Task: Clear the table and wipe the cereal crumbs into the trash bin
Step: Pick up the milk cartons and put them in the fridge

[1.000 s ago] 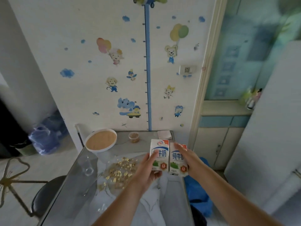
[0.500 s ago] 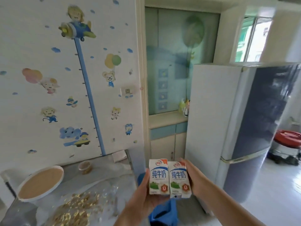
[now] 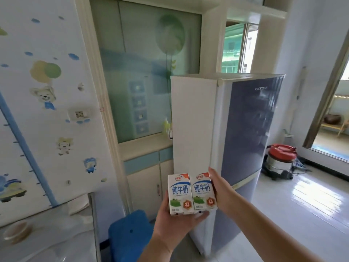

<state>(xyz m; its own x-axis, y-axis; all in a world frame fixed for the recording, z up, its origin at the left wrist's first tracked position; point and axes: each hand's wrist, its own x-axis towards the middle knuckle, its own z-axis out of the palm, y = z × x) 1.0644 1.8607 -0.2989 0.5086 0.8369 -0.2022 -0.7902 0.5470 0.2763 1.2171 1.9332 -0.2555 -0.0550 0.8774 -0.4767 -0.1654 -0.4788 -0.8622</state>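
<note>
Head view: two milk cartons held side by side in both hands, low in the middle of the frame

Both stand upright and touching, labels toward the camera, in front of the fridge; the left hand cups the left carton from below, thumb up its outer side and fingers curled under both bases, while the right hand clasps the outer side of the right carton, so the hands are apart with the pair pressed between them; the table shows only as a corner at lower left, well apart from the cartons, with a small bowl on it; a blue stool stands between table and fridge, below a pale cabinet
</note>
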